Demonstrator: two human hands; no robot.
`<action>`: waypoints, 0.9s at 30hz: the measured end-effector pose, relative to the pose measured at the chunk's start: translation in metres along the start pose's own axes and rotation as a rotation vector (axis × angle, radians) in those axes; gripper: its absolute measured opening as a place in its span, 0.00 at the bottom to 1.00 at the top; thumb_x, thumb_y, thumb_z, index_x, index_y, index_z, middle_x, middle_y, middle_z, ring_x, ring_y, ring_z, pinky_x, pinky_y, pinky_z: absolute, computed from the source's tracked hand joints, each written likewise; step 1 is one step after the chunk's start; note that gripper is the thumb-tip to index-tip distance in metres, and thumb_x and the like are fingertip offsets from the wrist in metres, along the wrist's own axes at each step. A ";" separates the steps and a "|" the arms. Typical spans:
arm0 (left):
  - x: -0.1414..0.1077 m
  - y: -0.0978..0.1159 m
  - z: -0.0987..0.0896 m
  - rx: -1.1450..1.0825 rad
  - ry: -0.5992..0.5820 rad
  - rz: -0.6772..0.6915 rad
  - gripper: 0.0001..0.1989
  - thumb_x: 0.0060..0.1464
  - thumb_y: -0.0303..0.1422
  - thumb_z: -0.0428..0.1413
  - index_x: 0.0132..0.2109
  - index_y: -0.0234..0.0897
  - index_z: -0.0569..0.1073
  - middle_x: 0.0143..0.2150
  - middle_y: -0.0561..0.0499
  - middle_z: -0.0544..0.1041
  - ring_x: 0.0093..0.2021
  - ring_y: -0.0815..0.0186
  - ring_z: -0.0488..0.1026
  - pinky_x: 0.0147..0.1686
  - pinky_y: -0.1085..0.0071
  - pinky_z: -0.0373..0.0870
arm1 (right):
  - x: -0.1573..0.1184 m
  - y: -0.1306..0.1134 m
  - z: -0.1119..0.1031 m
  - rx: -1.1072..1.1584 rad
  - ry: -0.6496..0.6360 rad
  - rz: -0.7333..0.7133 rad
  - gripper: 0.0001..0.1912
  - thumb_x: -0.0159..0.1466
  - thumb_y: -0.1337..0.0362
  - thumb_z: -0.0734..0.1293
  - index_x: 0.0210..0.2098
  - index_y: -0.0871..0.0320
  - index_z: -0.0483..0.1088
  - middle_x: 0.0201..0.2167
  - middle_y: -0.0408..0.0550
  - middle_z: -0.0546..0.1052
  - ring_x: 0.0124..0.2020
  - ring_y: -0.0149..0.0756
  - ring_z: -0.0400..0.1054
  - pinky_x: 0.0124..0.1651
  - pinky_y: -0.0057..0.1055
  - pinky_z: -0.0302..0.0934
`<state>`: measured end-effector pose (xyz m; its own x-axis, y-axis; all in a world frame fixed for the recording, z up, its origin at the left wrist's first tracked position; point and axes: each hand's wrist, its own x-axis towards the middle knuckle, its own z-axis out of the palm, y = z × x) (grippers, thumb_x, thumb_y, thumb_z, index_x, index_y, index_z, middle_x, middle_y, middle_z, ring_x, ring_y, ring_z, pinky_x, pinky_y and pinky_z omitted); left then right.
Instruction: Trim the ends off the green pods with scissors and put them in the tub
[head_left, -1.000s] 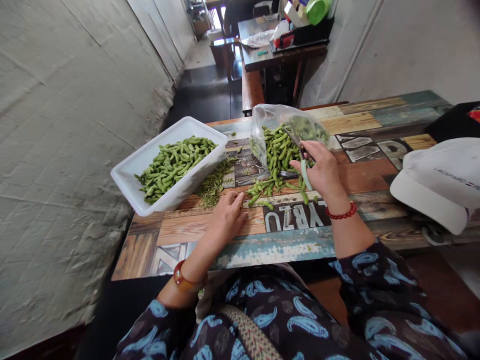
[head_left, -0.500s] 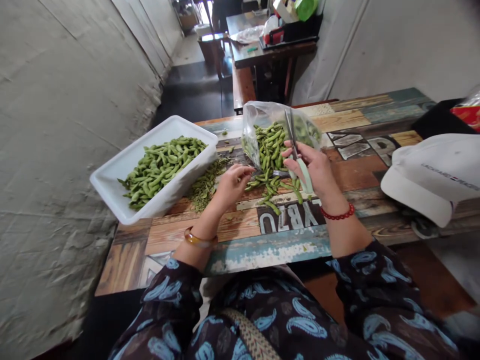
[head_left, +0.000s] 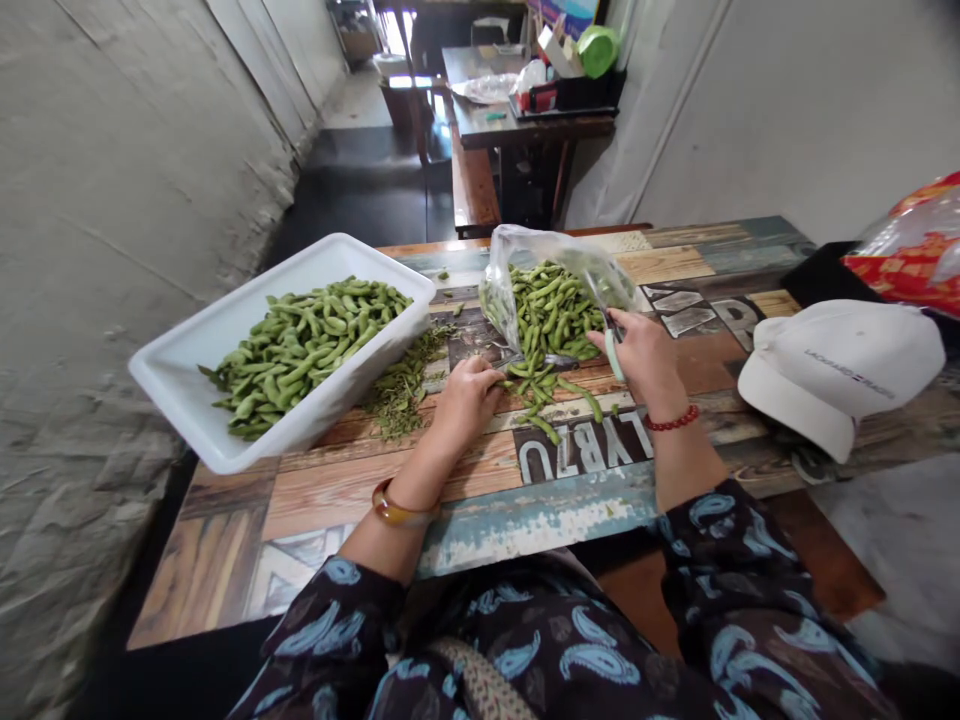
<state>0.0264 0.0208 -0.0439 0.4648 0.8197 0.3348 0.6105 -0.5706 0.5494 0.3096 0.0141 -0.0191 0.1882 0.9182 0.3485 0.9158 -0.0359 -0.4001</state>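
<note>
My left hand (head_left: 469,398) is closed at the near left edge of the loose green pods (head_left: 536,385); its fingertips pinch something too small to make out. Scissors with pale green handles (head_left: 615,355) are in my closed right hand (head_left: 643,362), their blades pointing away over the bag. A clear plastic bag (head_left: 504,285) lies open, with green pods (head_left: 551,300) spilling out toward me. To the left, a white plastic tub (head_left: 169,375) holds many pods (head_left: 307,345). Between tub and bag lies a heap of green trimmings (head_left: 405,390).
A white cap (head_left: 840,365) rests at the right of the patterned wooden table (head_left: 315,490), near a red and clear package (head_left: 911,245). Beyond stands another table (head_left: 480,125) with a black tray (head_left: 570,100). A rough grey wall (head_left: 97,200) borders the left.
The view has shifted slightly. My right hand has lowered the scissors from nearly upright to beside the pods. My left hand has moved down a little, to the pods' edge.
</note>
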 end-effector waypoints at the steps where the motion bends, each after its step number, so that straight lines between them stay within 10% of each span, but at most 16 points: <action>1: 0.000 -0.002 0.000 -0.099 0.042 -0.042 0.08 0.54 0.26 0.56 0.37 0.37 0.80 0.36 0.46 0.76 0.39 0.61 0.71 0.43 0.64 0.70 | 0.000 0.000 -0.001 -0.004 0.008 -0.020 0.25 0.62 0.52 0.70 0.53 0.60 0.75 0.48 0.61 0.79 0.47 0.54 0.74 0.49 0.47 0.67; 10: 0.002 0.012 -0.010 -0.960 0.049 -0.533 0.13 0.50 0.38 0.61 0.39 0.32 0.79 0.31 0.50 0.78 0.26 0.72 0.68 0.23 0.77 0.60 | -0.005 -0.023 0.013 0.044 -0.087 -0.256 0.28 0.65 0.56 0.67 0.61 0.61 0.66 0.59 0.59 0.72 0.57 0.51 0.69 0.58 0.45 0.64; 23: 0.002 0.007 -0.011 -0.911 -0.040 -0.550 0.10 0.49 0.32 0.61 0.40 0.32 0.78 0.31 0.50 0.78 0.24 0.73 0.69 0.23 0.78 0.64 | -0.009 -0.032 0.003 0.325 -0.358 -0.339 0.23 0.62 0.56 0.70 0.55 0.55 0.73 0.44 0.49 0.81 0.41 0.43 0.76 0.45 0.37 0.68; 27: 0.001 0.012 -0.013 -1.090 -0.035 -0.596 0.14 0.45 0.32 0.66 0.40 0.30 0.77 0.31 0.49 0.79 0.25 0.72 0.73 0.28 0.76 0.71 | -0.011 -0.033 0.001 0.567 -0.220 -0.207 0.23 0.62 0.53 0.69 0.52 0.58 0.74 0.36 0.46 0.80 0.34 0.36 0.74 0.39 0.32 0.68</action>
<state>0.0261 0.0157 -0.0272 0.3254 0.9249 -0.1968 -0.1109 0.2440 0.9634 0.2766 0.0057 -0.0104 -0.1045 0.9454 0.3087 0.5844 0.3096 -0.7501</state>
